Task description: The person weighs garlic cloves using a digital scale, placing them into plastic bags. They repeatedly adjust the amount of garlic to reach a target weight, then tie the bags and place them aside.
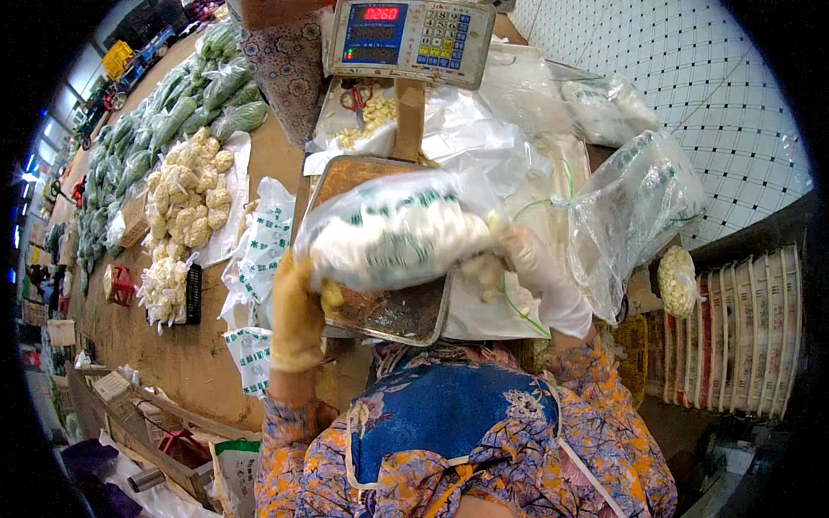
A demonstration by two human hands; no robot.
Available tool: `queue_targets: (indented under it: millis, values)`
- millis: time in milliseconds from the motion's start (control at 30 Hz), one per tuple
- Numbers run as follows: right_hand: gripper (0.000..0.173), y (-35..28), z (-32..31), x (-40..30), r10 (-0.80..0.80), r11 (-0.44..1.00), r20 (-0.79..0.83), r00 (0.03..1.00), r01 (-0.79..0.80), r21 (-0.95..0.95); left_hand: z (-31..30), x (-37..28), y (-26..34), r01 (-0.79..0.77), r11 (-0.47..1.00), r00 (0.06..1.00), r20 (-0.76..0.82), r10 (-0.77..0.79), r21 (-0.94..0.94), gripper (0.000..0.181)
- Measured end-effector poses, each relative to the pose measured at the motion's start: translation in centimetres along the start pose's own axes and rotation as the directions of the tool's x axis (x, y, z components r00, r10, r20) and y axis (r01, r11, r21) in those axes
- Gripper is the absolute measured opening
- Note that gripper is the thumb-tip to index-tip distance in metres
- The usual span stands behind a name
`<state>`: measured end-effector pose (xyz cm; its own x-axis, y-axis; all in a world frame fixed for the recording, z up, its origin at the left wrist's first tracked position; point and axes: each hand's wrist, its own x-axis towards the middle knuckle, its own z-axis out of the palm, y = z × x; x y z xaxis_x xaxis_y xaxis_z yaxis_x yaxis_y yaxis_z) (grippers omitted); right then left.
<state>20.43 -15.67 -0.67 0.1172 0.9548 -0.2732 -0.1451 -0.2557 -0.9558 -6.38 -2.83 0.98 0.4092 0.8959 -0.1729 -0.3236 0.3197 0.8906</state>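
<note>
A clear plastic bag with green print (401,233), holding pale peeled garlic cloves, is stretched between my hands above the rusty pan of a weighing scale (388,317). My left hand (295,311), in a yellowish glove, grips the bag's left end. At the bag's right end, my right hand (528,259), in a whitish glove, holds the gathered plastic. Motion blurs both hands and the bag. The scale's display head (408,39), with lit red digits, stands beyond the pan on a post (408,120).
Red-handled scissors (356,98) lie by loose cloves (375,116) behind the pan. A large clear bag (635,220) is at the right. Printed bags (265,239) hang at the left edge. Filled bags (188,188) are piled on the floor. Another person's patterned clothing (282,78) shows beyond the table.
</note>
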Motion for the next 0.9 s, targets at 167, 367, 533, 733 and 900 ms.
queue_targets:
  millis: [167, 367, 533, 733, 900]
  values:
    - [0.05, 4.0, -0.3, 1.9, -0.061, 0.998, -0.193, 0.979, 0.066, 0.019, -5.4, 7.0, -3.3, 0.226, 0.894, 0.971, 0.013, -0.24, -0.386, 0.019]
    - [0.028, 19.1, -3.1, -0.2, -0.256, 0.327, -0.191, 0.948, -0.101, -0.94, -3.2, 7.9, -2.7, 0.151, 0.964, 0.988, 0.019, -0.151, -0.217, 0.031]
    - [0.022, 16.1, -2.8, 0.3, -0.036, 0.516, -0.328, 0.944, -0.263, -0.815, -1.6, 6.8, -1.9, -0.155, 0.899, 0.967, -0.125, 0.224, 0.41, 0.048]
    - [0.023, 0.6, 2.9, 2.1, -0.503, 0.658, -0.071, 0.861, 0.329, -0.677, -3.7, 7.6, -2.9, -0.225, 0.733, 0.941, -0.053, 0.335, 0.642, 0.05]
    - [0.023, -4.1, 7.0, 9.5, -0.722, 0.384, 0.025, 0.692, 0.43, -0.818, 0.0, 7.5, -0.5, -0.442, 0.048, 0.563, 0.235, 0.793, 0.896, 0.044]
